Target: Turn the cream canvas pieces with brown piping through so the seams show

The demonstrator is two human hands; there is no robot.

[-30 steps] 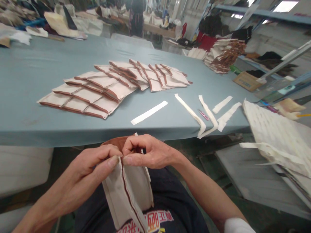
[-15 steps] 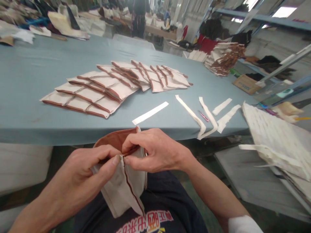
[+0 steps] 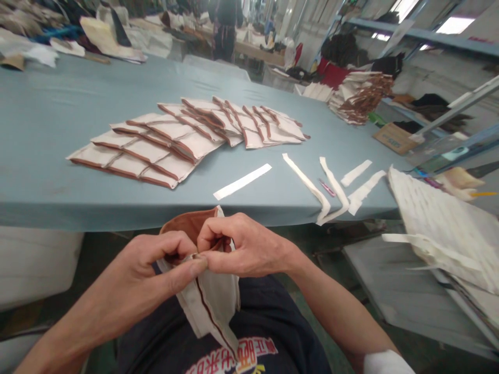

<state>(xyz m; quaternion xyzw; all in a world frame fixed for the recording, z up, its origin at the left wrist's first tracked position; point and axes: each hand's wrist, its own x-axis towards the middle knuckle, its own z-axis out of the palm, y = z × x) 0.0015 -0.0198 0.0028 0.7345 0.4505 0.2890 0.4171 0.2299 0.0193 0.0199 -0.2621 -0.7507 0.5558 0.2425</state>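
Both forearms angle inward, meeting low at centre. The left grip (image 3: 156, 262) and right grip (image 3: 244, 249) are each pinched closed, fingers curled, thumb tips touching.

2 hands (image 3: 156, 267) (image 3: 244, 249), 1 pouch (image 3: 218, 296), 5 strips (image 3: 241, 182) (fanned pieces (image 3: 171, 145) overlap, uncounted).

Left hand (image 3: 156, 265) and right hand (image 3: 237, 249) pinch the top edge of a cream pouch (image 3: 212, 298) — brown-lined, over the lap; finished pouches (image 3: 187, 137) overlap on the blue table (image 3: 47, 130).
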